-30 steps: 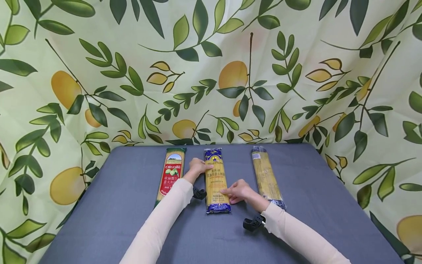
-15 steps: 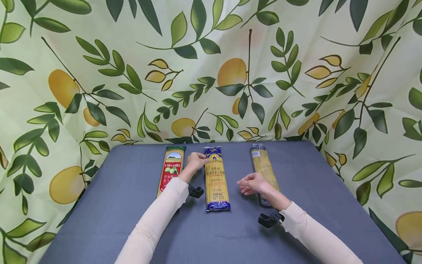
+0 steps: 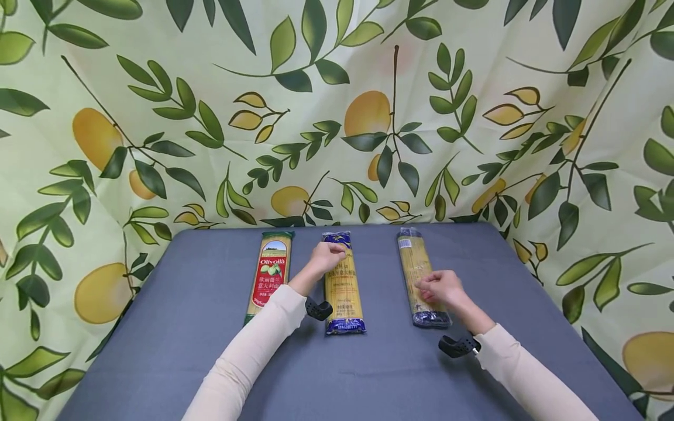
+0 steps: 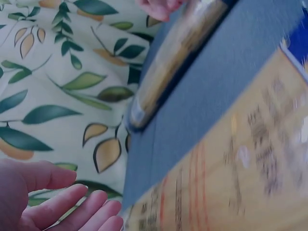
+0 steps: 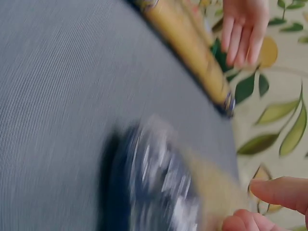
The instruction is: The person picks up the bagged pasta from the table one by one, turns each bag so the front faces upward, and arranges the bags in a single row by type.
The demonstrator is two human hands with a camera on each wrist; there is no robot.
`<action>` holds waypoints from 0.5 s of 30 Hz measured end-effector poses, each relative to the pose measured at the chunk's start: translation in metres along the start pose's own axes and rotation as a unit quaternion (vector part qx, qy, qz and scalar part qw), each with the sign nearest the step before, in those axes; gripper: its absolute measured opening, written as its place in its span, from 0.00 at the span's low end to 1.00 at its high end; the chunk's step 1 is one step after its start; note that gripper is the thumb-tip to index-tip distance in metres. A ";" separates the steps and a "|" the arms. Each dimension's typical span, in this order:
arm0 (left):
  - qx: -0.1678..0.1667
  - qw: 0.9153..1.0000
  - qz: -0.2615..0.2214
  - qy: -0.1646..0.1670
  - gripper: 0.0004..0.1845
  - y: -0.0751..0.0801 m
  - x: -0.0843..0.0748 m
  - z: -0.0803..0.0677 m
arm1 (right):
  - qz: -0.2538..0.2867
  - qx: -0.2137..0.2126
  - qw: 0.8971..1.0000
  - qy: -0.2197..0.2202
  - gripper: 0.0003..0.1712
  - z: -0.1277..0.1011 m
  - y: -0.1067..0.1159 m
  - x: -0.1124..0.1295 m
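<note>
- Three long spaghetti packets lie side by side on the grey-blue table [image 3: 184,327], each with its long axis running away from the person toward the leaf-print backdrop [image 3: 368,117]; none touches another.
- Left hand [image 3: 327,258] rests over the upper part of the middle packet [image 3: 343,292], fingers bent down onto its left edge; in the left wrist view the fingers appear relaxed and fairly straight beside the yellow wrapper, so no firm clasp is shown; whether it pinches the wrapper cannot be told.
- Right hand [image 3: 441,286] lies on the lower half of the right packet [image 3: 416,275], fingers loosely curled over its left edge; the right wrist view is blurred, and whether they actually grip the wrapper cannot be told.
- Deciding relation: each hand sits across its packet's long axis, approaching from the left edge; the right hand is close to the near, dark end of its packet, the left hand close to the far end of its own.
- The red-labelled packet [image 3: 270,275] lies just left of the left forearm, untouched; the left hand is much the nearer to it.
- A dark wrist-worn device [image 3: 457,345] shows at the right cuff.
</note>
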State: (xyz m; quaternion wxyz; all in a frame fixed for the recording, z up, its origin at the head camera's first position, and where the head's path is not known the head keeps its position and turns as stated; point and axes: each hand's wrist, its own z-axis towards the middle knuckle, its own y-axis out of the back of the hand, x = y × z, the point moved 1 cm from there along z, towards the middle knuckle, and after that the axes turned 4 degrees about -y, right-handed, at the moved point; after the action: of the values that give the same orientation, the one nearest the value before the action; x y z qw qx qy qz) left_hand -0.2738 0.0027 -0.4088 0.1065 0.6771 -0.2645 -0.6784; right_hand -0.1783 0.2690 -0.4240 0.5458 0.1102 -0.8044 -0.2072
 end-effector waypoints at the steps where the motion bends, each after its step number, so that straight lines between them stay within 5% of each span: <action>1: 0.008 1.000 -0.005 -0.002 0.13 -0.002 -0.001 0.000 | -0.016 -0.013 1.000 -0.002 0.13 0.001 0.005 -0.003; 7: 0.048 0.998 -0.040 -0.010 0.14 -0.017 -0.007 -0.003 | -0.099 -0.040 0.994 -0.036 0.16 0.003 0.026 -0.025; 15: 0.076 0.994 -0.077 -0.014 0.15 -0.037 -0.021 -0.006 | -0.034 0.046 0.995 -0.085 0.30 0.006 0.035 -0.034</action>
State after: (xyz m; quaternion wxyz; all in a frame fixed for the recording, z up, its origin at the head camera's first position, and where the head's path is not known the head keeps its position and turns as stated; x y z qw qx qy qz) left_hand -0.2592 0.0430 -0.4090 -0.0019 0.6921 -0.2641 -0.6717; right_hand -0.1698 0.3149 -0.4382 0.4627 0.1443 -0.8521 -0.1974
